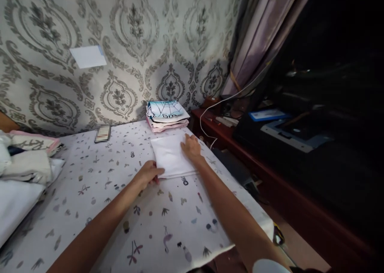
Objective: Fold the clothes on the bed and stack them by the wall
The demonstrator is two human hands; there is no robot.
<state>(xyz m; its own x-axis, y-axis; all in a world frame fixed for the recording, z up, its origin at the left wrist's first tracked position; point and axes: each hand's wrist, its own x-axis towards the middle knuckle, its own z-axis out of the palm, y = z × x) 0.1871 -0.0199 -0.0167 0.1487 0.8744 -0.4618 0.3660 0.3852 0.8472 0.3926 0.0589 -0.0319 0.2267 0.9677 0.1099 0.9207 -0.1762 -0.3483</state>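
A folded white garment (171, 155), roughly square, lies flat on the patterned bed sheet (117, 209). At its near left corner is my left hand (149, 173), closed, with the thumb on top of the cloth and the other fingers partly hidden at its edge. My right hand (192, 147) rests on the garment's right side, palm down, fingers reaching toward the far right corner and slightly bent. Just beyond the garment stands a neat stack of folded clothes (167, 116), topped by a light blue and white piece with a web print.
Unfolded clothes (27, 161) lie heaped at the left. A phone-like object (103, 133), blurred, lies near the wall. Right of the bed runs a dark red wooden surface (217, 125) with a white cable (207, 111) and a blue-edged item (268, 114).
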